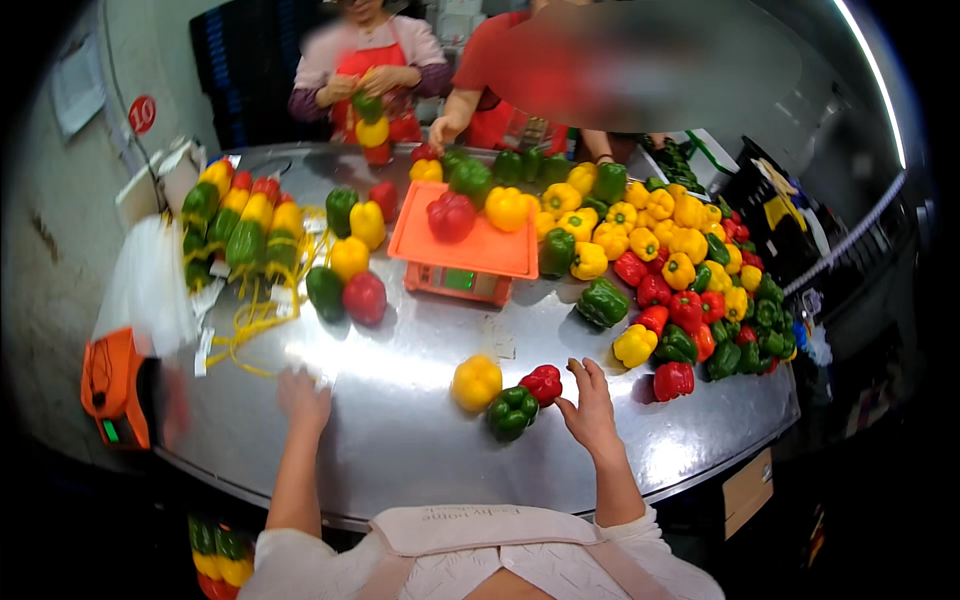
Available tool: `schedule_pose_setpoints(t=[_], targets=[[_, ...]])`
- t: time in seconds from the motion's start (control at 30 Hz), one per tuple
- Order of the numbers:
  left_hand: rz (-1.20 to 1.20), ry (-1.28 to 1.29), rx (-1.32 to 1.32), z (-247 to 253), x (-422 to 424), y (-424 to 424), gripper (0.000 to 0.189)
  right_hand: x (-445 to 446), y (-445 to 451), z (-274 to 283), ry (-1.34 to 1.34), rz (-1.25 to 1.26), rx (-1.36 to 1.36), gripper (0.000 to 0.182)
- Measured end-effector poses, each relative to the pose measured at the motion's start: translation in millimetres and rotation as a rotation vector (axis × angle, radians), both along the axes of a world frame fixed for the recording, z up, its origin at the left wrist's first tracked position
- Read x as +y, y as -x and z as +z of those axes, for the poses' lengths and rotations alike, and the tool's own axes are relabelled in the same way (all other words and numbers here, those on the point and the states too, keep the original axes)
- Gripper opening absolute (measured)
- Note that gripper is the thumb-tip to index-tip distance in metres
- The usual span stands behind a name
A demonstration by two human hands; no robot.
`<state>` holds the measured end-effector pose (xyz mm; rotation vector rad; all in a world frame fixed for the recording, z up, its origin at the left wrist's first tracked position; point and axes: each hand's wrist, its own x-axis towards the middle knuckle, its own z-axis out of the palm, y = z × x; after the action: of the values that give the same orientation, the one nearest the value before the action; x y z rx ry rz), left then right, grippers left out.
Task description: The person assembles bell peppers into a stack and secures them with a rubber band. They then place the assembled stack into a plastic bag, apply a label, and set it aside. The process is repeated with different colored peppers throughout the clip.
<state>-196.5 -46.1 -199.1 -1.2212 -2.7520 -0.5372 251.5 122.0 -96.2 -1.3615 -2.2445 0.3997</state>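
Three bell peppers lie together on the steel table [420, 450] in front of me: a yellow one [477, 383], a green one [513, 413] and a red one [541, 385]. My right hand [589, 405] is just right of the red pepper, fingers apart, holding nothing. Over the table's left part, near yellow ties [255, 330], is my left hand [304, 397], slightly blurred; whether it holds anything is unclear. Beyond the three peppers stands an orange scale [461, 259], with a red pepper [451, 216], a green one [472, 180] and a yellow one [508, 208] on or behind its tray.
Loose peppers [679, 270] are heaped at the right. Bagged peppers [247, 232] and clear plastic bags [146, 292] lie left, above an orange device [116, 390]. Several loose peppers [349, 259] sit left of the scale. Two people in red aprons [375, 56] stand across the table; one holds stacked peppers [371, 131].
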Motion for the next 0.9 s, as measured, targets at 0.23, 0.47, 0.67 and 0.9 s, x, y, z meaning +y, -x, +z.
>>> schedule_pose_setpoints(t=[0.23,0.47,0.67,0.9], targets=[[-0.084,-0.045,0.030,-15.6,-11.6,-17.1,0.024,-13.3,14.1,26.8,-0.043,0.124,0.165,0.057],[-0.112,0.052,0.079,-17.8,3.2,-0.5,0.008,-34.2,37.9,44.4,0.116,0.261,0.237,0.044],[-0.460,-0.371,-1.068,85.5,6.7,-109.4,0.008,-52.8,61.6,14.4,0.403,0.391,0.381,0.041],[-0.457,-0.635,-1.826,150.2,22.4,-176.6,0.009,-81.4,96.7,17.6,0.795,0.555,0.529,0.030]])
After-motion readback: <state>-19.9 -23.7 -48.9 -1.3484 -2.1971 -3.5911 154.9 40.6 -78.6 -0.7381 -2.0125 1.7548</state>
